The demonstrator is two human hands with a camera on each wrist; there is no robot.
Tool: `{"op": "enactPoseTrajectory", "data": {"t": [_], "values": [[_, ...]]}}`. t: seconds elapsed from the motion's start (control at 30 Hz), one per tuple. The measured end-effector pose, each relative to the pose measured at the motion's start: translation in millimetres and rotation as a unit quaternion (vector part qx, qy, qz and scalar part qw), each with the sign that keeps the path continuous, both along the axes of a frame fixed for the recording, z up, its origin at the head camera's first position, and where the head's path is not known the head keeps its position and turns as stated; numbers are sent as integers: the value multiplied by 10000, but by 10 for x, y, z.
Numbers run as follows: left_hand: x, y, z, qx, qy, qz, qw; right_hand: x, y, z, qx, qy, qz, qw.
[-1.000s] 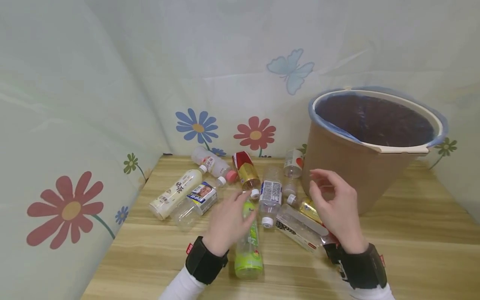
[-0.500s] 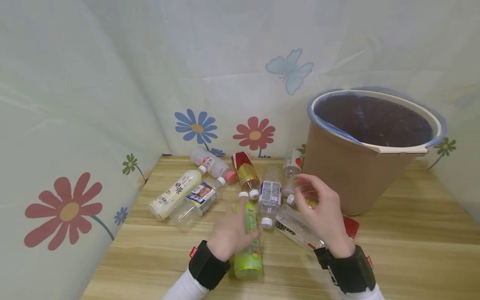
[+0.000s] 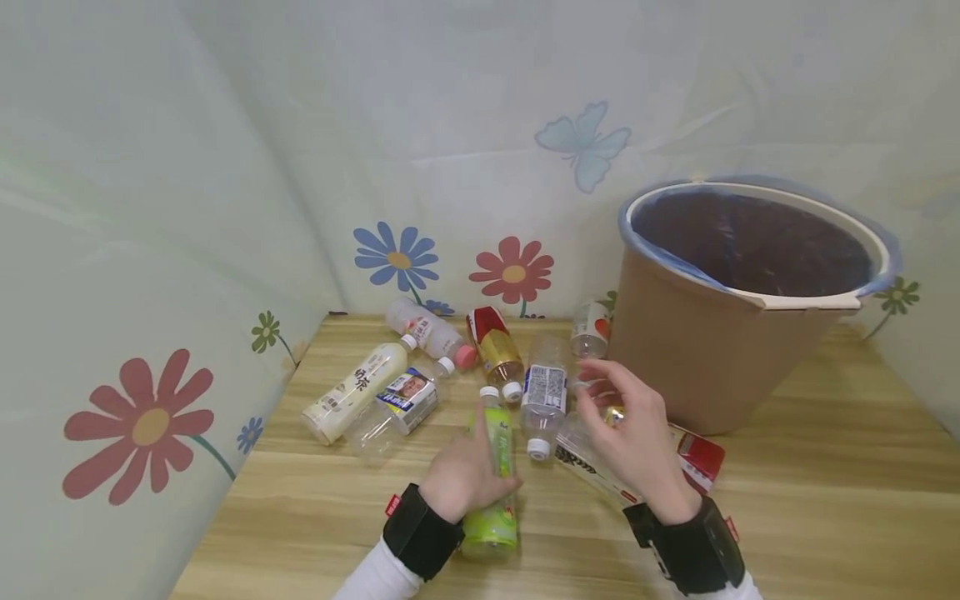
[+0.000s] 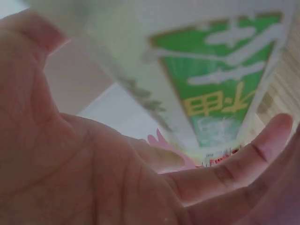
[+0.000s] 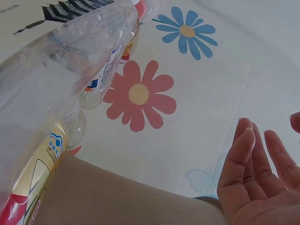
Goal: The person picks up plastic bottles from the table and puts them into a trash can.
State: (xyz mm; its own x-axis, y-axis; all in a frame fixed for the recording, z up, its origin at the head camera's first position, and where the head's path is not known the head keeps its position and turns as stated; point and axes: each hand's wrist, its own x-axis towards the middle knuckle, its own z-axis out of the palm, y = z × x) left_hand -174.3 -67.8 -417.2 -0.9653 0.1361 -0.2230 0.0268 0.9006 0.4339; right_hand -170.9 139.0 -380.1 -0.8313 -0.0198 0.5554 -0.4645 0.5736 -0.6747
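Head view: green bottle (image 3: 491, 527) lies under left hand (image 3: 461, 473).

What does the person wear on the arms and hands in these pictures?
The left hand and the right hand are bare. Wide black wristbands, each with a small red tag, meet white sleeves. Any tag lettering is unreadable.

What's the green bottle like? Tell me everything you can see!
The green bottle looks like plastic, with a green label and a see-through bottom. Its white cap is on. It lies on its side on the wooden table, cap pointing towards the flowery backdrop. The left hand is over its middle; I can't tell whether it grips.
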Motion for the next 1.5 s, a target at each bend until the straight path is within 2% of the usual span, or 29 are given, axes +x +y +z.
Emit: {"op": "enactPoseTrajectory", "data": {"t": [0.23, 0.4, 0.53, 0.7, 0.8, 0.97, 1.07, 1.17, 1.3, 1.5], "values": [[-1, -35, 22, 256, -227, 260, 9991, 1, 3, 11, -2, 19, 0, 10000], [-8, -76, 43, 503, -256, 279, 9980, 29, 22, 12, 41, -101, -44, 9999], [-44, -132, 86, 682, 71, 187, 9975, 43, 12, 25, 9, -87, -7, 10000], [-73, -128, 164, 974, 806, -14, 9920, 47, 8, 18, -23, -52, 71, 10000], [-67, -97, 187, 1123, 1248, -238, 9855, 56, 10, -11, 8, -29, 78, 10000], [-42, -59, 214, 1509, 1537, -427, 9756, 58, -11, -62, 59, -33, 286, 9996], [-43, -46, 233, 1720, 1688, -534, 9691, 53, -28, -68, -81, -219, 459, 9987], [-48, -30, 249, 2095, 1718, -701, 9601, 54, -41, -66, -274, -617, 680, 9954], [-50, -11, 270, 2730, 1617, -839, 9446, 43, -79, -60, -479, -1155, 1115, 9859], [-55, 6, 296, 3381, 1512, -982, 9237, 25, -149, -54, -545, -1438, 1638, 9744]]}}
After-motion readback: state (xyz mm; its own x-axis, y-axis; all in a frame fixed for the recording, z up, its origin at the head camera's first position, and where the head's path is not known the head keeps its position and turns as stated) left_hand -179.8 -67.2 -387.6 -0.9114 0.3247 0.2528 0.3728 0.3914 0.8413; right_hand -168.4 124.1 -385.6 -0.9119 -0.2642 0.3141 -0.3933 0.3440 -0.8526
